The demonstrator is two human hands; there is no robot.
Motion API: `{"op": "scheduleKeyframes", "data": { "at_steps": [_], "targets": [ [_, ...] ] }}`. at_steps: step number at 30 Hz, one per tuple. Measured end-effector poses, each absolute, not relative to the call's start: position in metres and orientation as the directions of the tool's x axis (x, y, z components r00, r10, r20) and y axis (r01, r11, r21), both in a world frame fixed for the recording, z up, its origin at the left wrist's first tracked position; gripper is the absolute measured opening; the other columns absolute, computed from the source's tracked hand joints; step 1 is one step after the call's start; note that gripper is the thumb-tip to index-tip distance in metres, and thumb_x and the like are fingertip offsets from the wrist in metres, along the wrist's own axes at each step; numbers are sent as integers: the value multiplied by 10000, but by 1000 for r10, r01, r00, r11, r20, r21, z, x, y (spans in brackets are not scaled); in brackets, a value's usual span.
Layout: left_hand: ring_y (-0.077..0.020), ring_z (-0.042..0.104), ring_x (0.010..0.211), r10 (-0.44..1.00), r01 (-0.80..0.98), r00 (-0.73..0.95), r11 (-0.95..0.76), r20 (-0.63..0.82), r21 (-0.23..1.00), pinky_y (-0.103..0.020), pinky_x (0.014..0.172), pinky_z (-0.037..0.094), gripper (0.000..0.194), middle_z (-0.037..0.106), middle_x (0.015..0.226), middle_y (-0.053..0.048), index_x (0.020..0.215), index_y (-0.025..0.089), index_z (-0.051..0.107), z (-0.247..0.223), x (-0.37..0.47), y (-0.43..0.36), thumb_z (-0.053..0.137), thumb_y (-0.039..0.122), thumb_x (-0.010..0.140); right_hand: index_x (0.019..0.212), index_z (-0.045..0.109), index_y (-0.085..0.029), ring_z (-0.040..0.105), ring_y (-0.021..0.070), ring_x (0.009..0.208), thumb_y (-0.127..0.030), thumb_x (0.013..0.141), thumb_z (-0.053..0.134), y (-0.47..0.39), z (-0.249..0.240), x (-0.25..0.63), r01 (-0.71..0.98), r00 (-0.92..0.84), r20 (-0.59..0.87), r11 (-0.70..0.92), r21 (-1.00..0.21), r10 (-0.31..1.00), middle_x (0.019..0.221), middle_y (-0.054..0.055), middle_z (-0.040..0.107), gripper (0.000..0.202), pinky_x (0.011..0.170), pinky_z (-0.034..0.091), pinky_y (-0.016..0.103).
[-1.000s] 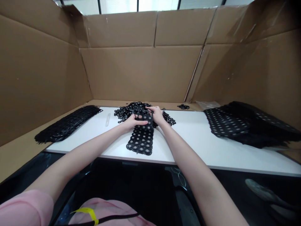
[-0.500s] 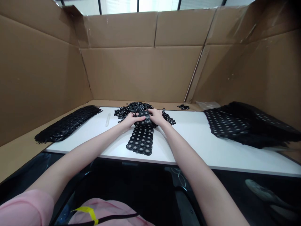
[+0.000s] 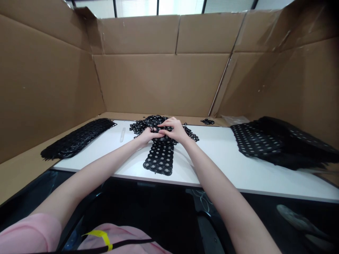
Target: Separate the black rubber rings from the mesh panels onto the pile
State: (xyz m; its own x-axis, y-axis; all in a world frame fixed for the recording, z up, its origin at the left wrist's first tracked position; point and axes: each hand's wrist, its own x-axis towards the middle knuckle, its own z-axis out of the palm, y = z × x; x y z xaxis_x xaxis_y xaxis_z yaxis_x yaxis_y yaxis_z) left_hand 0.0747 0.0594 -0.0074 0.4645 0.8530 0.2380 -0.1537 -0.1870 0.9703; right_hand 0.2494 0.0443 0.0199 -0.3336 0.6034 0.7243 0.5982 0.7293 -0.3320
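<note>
A black sheet of joined rings with pale round centres (image 3: 159,158) runs from under my hands toward the table's front edge. My left hand (image 3: 147,137) is closed on the sheet's raised part, thumb on top. Beside it my right hand (image 3: 175,132) is bent over the same part, its thumb and fingertips close together near my left thumb. Whether a small piece sits between those fingertips I cannot make out. Loose black rings (image 3: 138,126) are heaped behind and on both sides of the hands, partly hidden by them.
On the left lies a long stack of black ring netting (image 3: 79,138); a clear strip (image 3: 122,134) is near it. More dotted black sheets (image 3: 256,139) are piled at the right. A few rings (image 3: 207,121) lie at the back. Cardboard walls (image 3: 164,83) enclose the white table (image 3: 212,155).
My right hand has shifted left over the sheet, its fingers now bent across it toward my left thumb. The left hand stays on the sheet. The whole view has moved slightly.
</note>
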Motion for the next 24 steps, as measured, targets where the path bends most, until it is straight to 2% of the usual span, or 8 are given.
{"op": "scheduleKeyframes", "data": {
  "at_steps": [5, 9, 13, 20, 24],
  "targets": [
    [-175, 615, 821, 830, -73, 489, -267, 267, 961, -331, 826, 437, 298, 684, 815, -54, 781, 113, 702, -6, 74, 55, 827, 292, 579, 773, 749, -235, 575, 200, 842, -243, 762, 682, 46, 18, 245, 616, -331, 670, 690, -381, 665, 765, 30, 690, 68, 838, 398, 383],
    [-145, 571, 731, 816, -53, 492, -320, 303, 946, -311, 748, 420, 268, 638, 724, -22, 700, 119, 668, -3, 73, 55, 812, 319, 595, 713, 728, -209, 573, 161, 730, -230, 787, 634, 45, 17, 242, 634, -255, 640, 625, -455, 724, 749, 25, 640, 122, 778, 405, 340],
    [-130, 538, 677, 795, -51, 525, -328, 304, 943, -300, 703, 403, 281, 594, 668, -3, 652, 122, 638, -3, 72, 57, 816, 327, 580, 691, 709, -201, 563, 157, 711, -246, 808, 592, 46, 17, 241, 641, -216, 634, 598, -482, 742, 698, 20, 635, 171, 746, 407, 311],
    [-146, 565, 739, 806, -109, 502, -301, 314, 947, -304, 748, 417, 286, 616, 715, -19, 677, 126, 653, -3, 70, 57, 825, 329, 573, 766, 738, -202, 634, 199, 810, -310, 762, 608, 48, 20, 249, 478, -317, 619, 684, -550, 719, 827, 45, 731, 170, 771, 461, 316],
    [-149, 562, 719, 794, -81, 523, -316, 310, 945, -311, 752, 422, 280, 618, 690, -21, 644, 127, 658, -3, 70, 55, 826, 338, 571, 694, 718, -188, 638, 196, 747, -315, 760, 579, 51, 19, 250, 436, -325, 590, 671, -600, 739, 755, 38, 724, 199, 731, 478, 317]
  ]
}}
